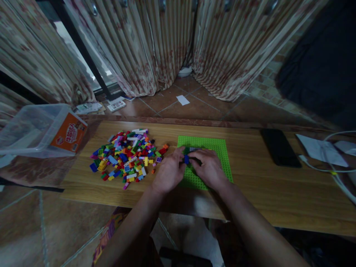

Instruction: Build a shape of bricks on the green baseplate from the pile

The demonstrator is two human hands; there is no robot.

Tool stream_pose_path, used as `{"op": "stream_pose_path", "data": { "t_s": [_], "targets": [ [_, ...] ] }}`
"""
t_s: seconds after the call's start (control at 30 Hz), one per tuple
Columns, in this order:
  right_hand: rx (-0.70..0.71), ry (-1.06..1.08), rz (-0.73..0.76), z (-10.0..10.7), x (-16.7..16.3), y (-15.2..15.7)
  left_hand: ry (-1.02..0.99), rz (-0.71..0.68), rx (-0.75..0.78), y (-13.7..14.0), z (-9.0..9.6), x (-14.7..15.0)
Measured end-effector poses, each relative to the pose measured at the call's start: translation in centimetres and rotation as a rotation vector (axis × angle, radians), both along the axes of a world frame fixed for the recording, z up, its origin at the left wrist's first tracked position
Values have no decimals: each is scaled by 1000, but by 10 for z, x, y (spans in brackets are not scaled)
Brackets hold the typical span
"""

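Observation:
Both hands meet over the left part of a bright green studded baseplate (226, 163). My left hand (171, 168) is closed, its fingertips pinching a small dark blue toy brick (186, 159). From the other side, the curled fingers of my right hand (208, 165) press against the same brick. Just behind the fingertips, a dark green brick (186, 150) and a greyish piece (194, 149) show on the plate, partly covered by my hands. How the blue brick meets the pieces under it is hidden.
A heap of loose coloured bricks (125, 155) spreads over the wooden table (250, 196) on the left. Past it stands a clear plastic bin (33, 129) with an orange label. To the right lie a black phone (280, 147), white paper (321, 150) and a white cable (314, 166).

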State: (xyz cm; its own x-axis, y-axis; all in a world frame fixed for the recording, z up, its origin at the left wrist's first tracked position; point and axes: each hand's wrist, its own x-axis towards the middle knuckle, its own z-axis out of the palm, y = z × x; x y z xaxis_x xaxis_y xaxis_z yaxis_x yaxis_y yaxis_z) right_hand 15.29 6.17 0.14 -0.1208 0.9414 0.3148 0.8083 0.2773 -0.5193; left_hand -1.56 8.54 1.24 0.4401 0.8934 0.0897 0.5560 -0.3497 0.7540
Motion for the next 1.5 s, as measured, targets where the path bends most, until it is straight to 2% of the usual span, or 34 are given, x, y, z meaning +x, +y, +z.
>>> {"op": "stream_pose_path", "data": {
  "t_s": [0.23,0.43,0.87,1.1,1.3,1.5],
  "targets": [
    [-2,-11,5,-1,0,0,19,7,-20,1,-2,0],
    [47,12,-51,2,9,-3,29,8,-23,1,-1,1],
    [196,163,-352,19,57,-1,33,8,-23,1,0,-1],
    [155,187,-498,17,69,0,46,9,-21,4,5,-2],
    [110,162,-469,15,65,0,48,3,-32,5,9,-1],
    [87,150,-478,15,63,1,62,7,-24,5,4,0]
  ]
}}
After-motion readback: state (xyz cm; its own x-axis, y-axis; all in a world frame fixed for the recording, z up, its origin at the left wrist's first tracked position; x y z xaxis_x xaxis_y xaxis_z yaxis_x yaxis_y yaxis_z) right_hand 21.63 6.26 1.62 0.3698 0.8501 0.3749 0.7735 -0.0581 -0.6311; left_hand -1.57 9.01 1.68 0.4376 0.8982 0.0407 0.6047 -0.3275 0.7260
